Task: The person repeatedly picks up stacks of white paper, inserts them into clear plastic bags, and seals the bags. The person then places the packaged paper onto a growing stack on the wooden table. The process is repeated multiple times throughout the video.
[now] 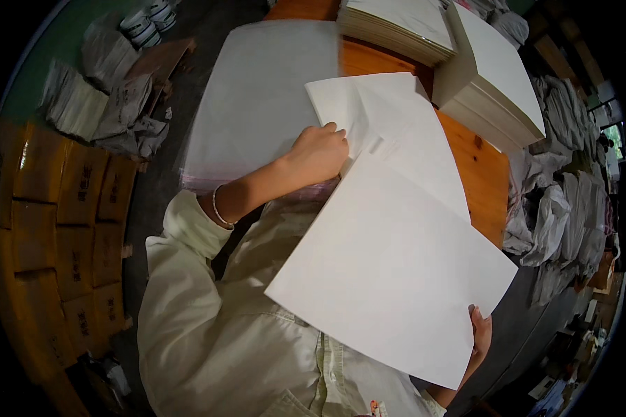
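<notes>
A large white sheet of paper (389, 264) is tilted up in front of my body. My right hand (480, 330) grips its lower right edge, with most of the fingers hidden behind the paper. Behind it, a second white sheet (417, 125) leans over the table, creased near my left hand (320, 149). That hand is curled closed at the left edge of the sheets, pinching paper where the two meet. I cannot tell whether each side is one sheet or several. Left of the paper lies a pile of clear plastic bags (257, 90), partly under my left forearm.
An orange wooden table (476, 174) bears a tall stack of white paper (497, 76) and a lower paper stack (396, 35) at the back. Stacked brown cartons (62, 229) stand at the left. Plastic-wrapped bundles (563, 201) line the right side.
</notes>
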Demonstrator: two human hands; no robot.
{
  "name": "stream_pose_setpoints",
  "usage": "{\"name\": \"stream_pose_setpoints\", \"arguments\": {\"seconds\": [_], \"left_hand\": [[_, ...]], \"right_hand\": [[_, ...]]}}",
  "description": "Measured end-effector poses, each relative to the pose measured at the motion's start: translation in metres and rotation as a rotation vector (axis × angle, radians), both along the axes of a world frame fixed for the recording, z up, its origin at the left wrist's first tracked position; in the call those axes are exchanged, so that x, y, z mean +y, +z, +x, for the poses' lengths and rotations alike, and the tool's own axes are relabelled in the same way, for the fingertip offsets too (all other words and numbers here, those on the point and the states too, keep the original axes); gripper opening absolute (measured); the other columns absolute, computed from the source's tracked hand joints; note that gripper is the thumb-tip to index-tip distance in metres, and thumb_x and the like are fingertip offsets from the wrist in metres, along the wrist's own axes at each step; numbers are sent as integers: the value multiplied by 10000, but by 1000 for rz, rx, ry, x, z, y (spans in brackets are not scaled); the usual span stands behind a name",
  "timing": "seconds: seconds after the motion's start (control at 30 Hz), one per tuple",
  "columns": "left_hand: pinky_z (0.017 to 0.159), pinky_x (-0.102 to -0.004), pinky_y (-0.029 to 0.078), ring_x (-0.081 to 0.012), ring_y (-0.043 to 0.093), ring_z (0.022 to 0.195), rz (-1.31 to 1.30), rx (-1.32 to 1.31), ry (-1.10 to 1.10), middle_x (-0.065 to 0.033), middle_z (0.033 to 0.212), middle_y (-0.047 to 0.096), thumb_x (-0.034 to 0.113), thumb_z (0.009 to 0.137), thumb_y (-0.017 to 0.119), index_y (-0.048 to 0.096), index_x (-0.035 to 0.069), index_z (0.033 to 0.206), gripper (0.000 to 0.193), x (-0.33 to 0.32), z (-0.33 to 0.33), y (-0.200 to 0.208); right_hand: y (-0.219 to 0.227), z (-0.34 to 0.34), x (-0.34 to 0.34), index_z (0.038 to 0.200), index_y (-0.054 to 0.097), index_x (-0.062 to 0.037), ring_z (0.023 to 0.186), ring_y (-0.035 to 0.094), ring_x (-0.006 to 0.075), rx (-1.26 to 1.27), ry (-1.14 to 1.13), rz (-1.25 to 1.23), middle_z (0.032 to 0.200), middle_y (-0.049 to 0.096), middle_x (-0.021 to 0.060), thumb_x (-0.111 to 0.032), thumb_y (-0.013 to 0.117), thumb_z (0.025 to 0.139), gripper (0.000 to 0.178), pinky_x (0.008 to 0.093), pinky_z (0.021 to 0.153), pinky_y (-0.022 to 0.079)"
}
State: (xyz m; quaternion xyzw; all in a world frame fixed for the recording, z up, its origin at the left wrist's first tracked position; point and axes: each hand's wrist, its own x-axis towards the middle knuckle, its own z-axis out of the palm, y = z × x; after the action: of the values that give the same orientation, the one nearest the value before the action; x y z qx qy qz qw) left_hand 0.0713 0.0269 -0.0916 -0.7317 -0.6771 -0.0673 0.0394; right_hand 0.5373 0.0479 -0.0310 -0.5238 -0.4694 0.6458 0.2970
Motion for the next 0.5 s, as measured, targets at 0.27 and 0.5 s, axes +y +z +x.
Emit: {"name": "stream_pose_setpoints", "arguments": {"seconds": [0.27,0.5], "left_hand": [[595,-407,510,-306,630,676,65,-214,154,-146,728,642,118,789,509,632,18,713,175,-2,4,5],[597,-423,502,-334,619,634,-1,-245,231,-154,703,629,142,835,494,610,12,724,207,0,9,21]], "right_hand": [[-22,24,20,1191,477,28,815,612,186,-31,44,-152,945,610,92,-207,581,880,403,324,706,512],[-14,2,14,1202,487,6,833,607,188,25,23,-157,983,613,90,-191,564,890,377,311,744,495]]}}
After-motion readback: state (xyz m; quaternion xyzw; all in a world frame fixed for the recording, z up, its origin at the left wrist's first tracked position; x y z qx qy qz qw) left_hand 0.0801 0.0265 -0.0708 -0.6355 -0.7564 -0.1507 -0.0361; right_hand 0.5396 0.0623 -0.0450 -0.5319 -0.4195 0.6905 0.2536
